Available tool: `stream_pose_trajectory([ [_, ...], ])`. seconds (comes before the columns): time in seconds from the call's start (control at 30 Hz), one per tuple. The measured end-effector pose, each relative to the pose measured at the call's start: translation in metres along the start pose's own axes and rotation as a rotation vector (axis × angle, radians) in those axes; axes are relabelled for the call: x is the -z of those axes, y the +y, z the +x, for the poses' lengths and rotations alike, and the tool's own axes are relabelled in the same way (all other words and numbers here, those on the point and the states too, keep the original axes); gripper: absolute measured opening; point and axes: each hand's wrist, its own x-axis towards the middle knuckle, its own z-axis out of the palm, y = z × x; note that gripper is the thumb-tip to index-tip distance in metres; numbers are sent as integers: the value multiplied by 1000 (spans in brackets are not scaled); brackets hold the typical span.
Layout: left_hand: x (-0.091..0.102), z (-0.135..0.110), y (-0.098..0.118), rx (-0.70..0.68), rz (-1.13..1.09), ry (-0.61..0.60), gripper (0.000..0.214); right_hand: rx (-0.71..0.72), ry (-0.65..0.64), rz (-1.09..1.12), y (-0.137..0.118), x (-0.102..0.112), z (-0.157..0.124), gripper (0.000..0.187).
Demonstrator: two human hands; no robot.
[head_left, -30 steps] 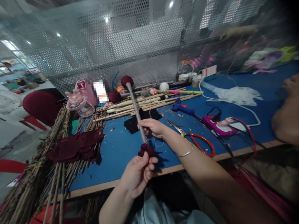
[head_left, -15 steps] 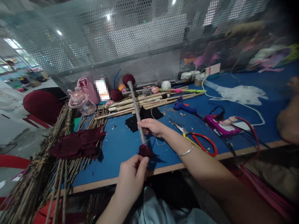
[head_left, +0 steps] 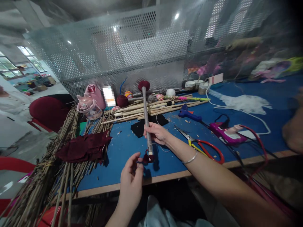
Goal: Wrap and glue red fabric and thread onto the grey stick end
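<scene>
Gray stick (head_left: 145, 108) (just one!) slants over the blue counter (head_left: 118, 154), one red ball (head_left: 145, 83) on its far end, one red scrap (head_left: 148, 159) at its near end. The right hand (head_left: 158, 133) pinches the stick between its fingers; whether the left hand's (head_left: 132, 178) fingers grip the scrap, I can't tell.

A single view looks out from the person's head, above the near edge of the blue tabletop (head_left: 118, 145), facing forward and steeply down across it. The left hand (head_left: 132, 173) and right hand (head_left: 157, 134) are close to the lens, low in the frame. It looks along the grey stick (head_left: 146, 116), whose far end points away from the camera. The near edge slants, rising towards the right. Beyond the tabletop's far edge, the perforated metal screen (head_left: 132, 50) spans much of the wide field; the room shows past its left end. The upper right corner is black.
</scene>
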Motion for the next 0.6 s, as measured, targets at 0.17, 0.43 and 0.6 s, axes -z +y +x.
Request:
stream_pose_trajectory([
  [0.17,-13,3,-3,-9,-93,-64,36,41,82,-6,0,-4,1,37],
  [0.43,-7,12,-24,-188,145,213,34,62,125,-61,9,-9,4,36],
  [0.6,-2,15,-26,-416,375,300,25,63,117,-63,7,-9,3,35],
])
